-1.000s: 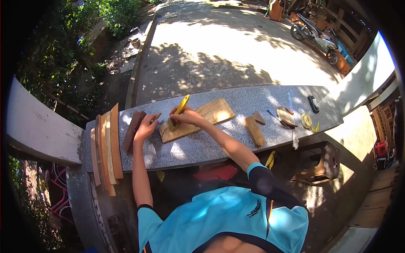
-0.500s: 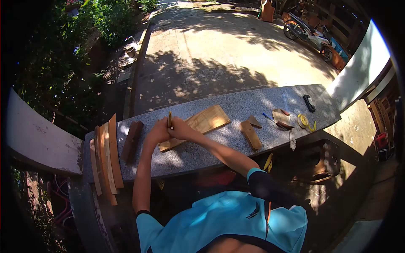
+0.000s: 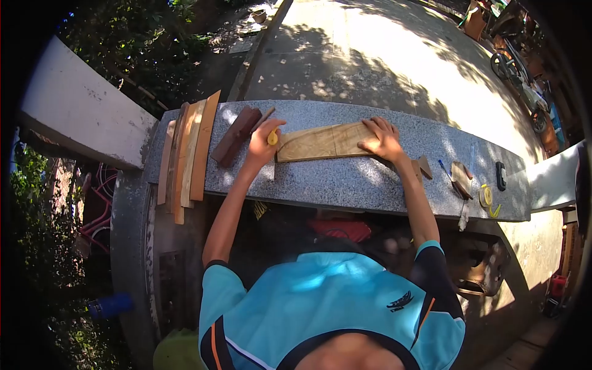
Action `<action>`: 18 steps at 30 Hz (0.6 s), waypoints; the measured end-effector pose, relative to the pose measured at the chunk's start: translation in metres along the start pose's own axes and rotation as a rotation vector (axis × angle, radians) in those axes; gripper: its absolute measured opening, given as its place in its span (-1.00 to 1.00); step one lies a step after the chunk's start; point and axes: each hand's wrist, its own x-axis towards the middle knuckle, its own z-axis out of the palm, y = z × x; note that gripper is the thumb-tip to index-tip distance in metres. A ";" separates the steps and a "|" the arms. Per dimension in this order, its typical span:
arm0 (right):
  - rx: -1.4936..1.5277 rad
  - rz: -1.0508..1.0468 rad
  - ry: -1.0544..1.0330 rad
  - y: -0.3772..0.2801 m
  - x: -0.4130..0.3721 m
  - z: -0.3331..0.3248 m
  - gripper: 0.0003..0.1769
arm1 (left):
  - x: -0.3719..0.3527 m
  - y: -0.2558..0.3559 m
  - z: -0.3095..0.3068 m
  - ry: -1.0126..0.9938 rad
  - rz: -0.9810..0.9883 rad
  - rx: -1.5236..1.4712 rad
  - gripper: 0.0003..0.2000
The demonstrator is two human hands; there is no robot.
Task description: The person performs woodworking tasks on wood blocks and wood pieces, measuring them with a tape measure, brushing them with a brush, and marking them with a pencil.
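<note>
On the speckled stone slab lies a pale wooden board (image 3: 314, 142), a thin dark line running across its width. My left hand (image 3: 262, 145) is closed beside the board's left end, around a small object with a round yellow end (image 3: 273, 137); its kind does not show. A thin brown stick (image 3: 264, 117) juts out just beyond those fingers, next to a dark reddish-brown wooden block (image 3: 237, 137). At the board's other end, my right hand (image 3: 383, 140) grips the wood, fingers over the far edge and thumb on the near side.
Several curved wooden strips (image 3: 191, 148) overhang the slab (image 3: 370, 191) at the left. Right of my right forearm are a small triangular wood piece (image 3: 424, 167), a blue pen (image 3: 441, 165), a yellow tape roll (image 3: 486, 196) and a black tool (image 3: 501, 176). White pillars flank the slab.
My hands, together over the board's left part before, are now apart; the right one has moved to the board's right end. The board lies more level across the view, and the camera has turned.
</note>
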 end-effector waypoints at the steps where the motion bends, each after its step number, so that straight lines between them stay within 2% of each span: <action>1: 0.030 -0.022 0.027 0.001 -0.001 0.001 -0.13 | -0.020 0.012 0.025 -0.124 -0.153 -0.103 -0.83; 3: 0.052 -0.046 0.071 0.001 -0.002 0.005 -0.15 | -0.044 0.055 0.050 -0.213 0.046 -0.035 -0.82; 4: 0.035 -0.047 0.092 0.002 -0.002 0.005 -0.15 | -0.041 0.078 0.047 -0.368 -0.244 -0.337 -0.79; 5: 0.040 -0.042 0.096 0.002 -0.001 0.004 -0.17 | -0.032 0.089 0.044 -0.387 -0.742 -0.708 -0.78; 6: 0.040 -0.034 0.095 0.000 -0.003 0.005 -0.18 | -0.031 0.075 0.046 -0.276 -0.573 -0.552 -0.78; 7: 0.058 -0.044 0.138 0.000 -0.005 0.006 -0.23 | -0.026 0.063 0.047 -0.102 -0.325 -0.227 -0.80; 8: 0.073 -0.063 0.180 0.000 -0.006 0.006 -0.27 | -0.015 0.050 0.043 0.097 0.042 0.298 -0.83; 12: 0.110 -0.038 0.255 0.000 -0.003 0.014 -0.49 | -0.035 0.047 0.099 0.114 0.187 0.675 -0.83; 14: 0.137 -0.049 0.242 0.000 -0.002 0.010 -0.53 | -0.030 0.082 0.114 -0.171 -0.283 -0.350 -0.79; 17: 0.131 -0.066 0.288 -0.001 -0.006 0.010 -0.57 | -0.001 0.080 0.083 -0.443 -0.791 -1.013 -0.76; 18: 0.159 -0.054 0.303 -0.002 -0.006 0.009 -0.59 | 0.004 0.063 0.072 -0.314 -0.675 -0.860 -0.78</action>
